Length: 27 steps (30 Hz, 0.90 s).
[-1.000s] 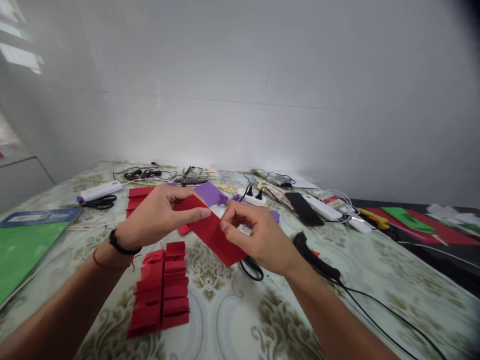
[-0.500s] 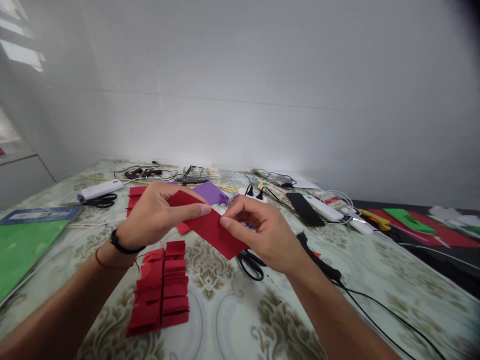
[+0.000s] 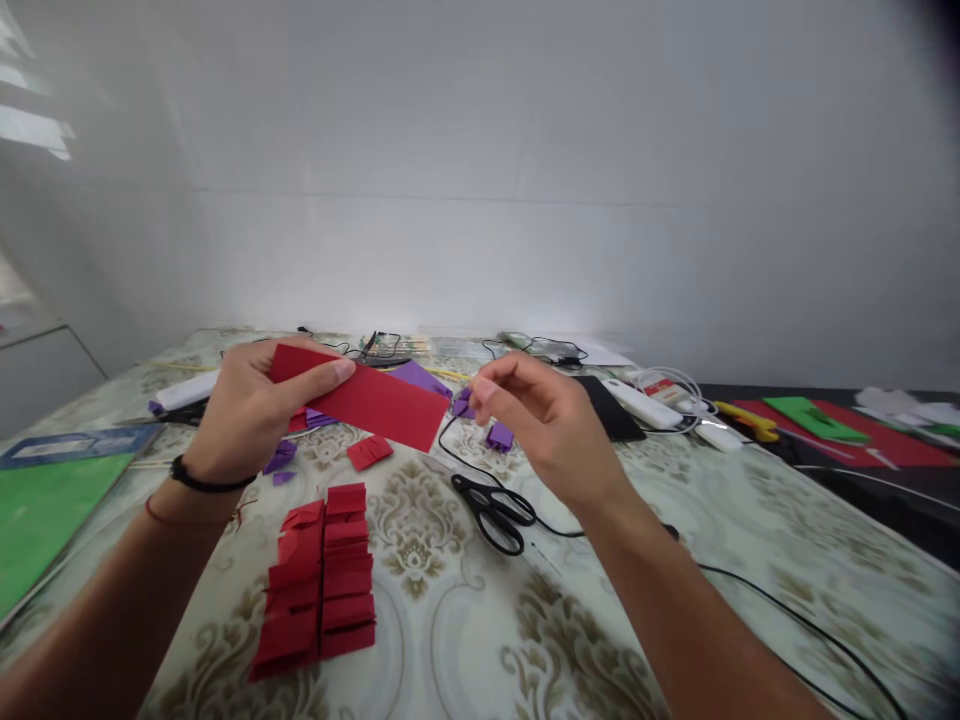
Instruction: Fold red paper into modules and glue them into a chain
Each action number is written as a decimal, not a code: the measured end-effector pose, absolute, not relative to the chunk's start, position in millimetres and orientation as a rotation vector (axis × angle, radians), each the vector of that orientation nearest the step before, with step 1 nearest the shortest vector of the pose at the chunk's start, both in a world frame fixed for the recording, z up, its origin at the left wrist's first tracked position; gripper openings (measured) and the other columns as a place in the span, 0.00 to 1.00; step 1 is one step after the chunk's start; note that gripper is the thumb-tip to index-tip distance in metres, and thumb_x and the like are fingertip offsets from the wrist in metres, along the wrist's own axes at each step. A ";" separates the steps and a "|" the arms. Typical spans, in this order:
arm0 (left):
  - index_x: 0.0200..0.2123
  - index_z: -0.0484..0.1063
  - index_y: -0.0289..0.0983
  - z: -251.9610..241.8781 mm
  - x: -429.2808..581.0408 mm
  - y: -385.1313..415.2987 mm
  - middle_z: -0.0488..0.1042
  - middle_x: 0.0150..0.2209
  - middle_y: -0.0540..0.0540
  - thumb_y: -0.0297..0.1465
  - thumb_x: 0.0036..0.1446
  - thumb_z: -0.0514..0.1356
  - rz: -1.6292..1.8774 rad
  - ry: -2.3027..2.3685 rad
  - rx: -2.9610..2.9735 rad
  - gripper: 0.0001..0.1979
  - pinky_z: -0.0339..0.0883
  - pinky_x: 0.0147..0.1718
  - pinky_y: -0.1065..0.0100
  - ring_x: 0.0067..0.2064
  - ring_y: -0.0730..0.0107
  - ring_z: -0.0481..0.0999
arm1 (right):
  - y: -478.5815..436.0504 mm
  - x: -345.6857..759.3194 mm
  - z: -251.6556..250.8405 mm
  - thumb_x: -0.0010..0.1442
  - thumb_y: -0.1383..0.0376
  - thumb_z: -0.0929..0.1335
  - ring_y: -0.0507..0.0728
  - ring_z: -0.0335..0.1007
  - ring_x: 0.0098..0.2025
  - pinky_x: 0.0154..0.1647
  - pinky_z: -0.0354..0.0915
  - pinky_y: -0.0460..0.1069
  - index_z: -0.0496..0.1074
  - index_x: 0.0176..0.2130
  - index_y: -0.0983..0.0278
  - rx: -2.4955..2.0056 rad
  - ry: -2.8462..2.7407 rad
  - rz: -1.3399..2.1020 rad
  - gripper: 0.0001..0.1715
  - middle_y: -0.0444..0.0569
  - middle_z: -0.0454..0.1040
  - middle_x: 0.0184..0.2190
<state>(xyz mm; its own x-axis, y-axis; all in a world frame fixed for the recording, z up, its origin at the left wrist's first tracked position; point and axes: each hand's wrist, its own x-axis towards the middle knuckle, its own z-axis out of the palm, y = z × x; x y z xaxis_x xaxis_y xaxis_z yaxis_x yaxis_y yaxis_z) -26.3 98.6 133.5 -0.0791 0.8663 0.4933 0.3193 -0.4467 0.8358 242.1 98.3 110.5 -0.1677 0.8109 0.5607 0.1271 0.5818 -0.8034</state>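
My left hand point(image 3: 247, 405) pinches a strip of red paper point(image 3: 375, 400) between thumb and fingers. The strip is held up off the table and slants down to the right. Just past its free end is my right hand point(image 3: 551, 425), thumb and fingertips drawn together, apart from the paper and with nothing visible in them. Below lie black-handled scissors point(image 3: 495, 512). Folded red paper pieces point(image 3: 319, 580) stand in two columns on the table nearer me. A small red piece point(image 3: 370, 452) rests under the strip.
Purple paper bits point(image 3: 499, 436) lie behind the hands. A black cable point(image 3: 795, 610) runs along the right. Power strips point(image 3: 645, 405) and white cords sit at the back right, a green sheet point(image 3: 60, 510) at the left. Beyond the patterned tablecloth point(image 3: 427, 660) rises a grey wall.
My right hand has let go of the red paper and moved right and up. My left hand has shifted left with the strip, uncovering the scissors and purple bits.
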 end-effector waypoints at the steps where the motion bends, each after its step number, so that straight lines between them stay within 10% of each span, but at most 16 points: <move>1: 0.31 0.85 0.40 132.8 -23.5 97.8 0.82 0.26 0.50 0.39 0.55 0.73 1.493 1.283 1.781 0.09 0.68 0.25 0.74 0.27 0.71 0.77 | 98.3 240.5 109.6 0.67 0.60 0.70 0.52 0.71 0.34 0.37 0.67 0.48 0.73 0.36 0.62 -0.789 -1.660 0.706 0.09 0.44 0.74 0.31; 14: 0.38 0.87 0.43 128.5 3.3 91.0 0.88 0.37 0.51 0.33 0.61 0.69 1.236 1.054 2.196 0.05 0.77 0.41 0.71 0.38 0.67 0.85 | 91.8 225.8 105.9 0.64 0.65 0.71 0.51 0.73 0.33 0.34 0.67 0.46 0.77 0.34 0.63 -0.777 -1.843 0.721 0.06 0.43 0.80 0.31; 27: 0.32 0.84 0.39 128.2 8.7 83.5 0.87 0.32 0.52 0.27 0.59 0.69 1.139 1.020 2.383 0.03 0.75 0.36 0.75 0.33 0.71 0.84 | 82.8 221.0 105.9 0.61 0.75 0.71 0.50 0.71 0.32 0.35 0.66 0.45 0.75 0.32 0.63 -0.741 -1.987 0.445 0.08 0.42 0.77 0.29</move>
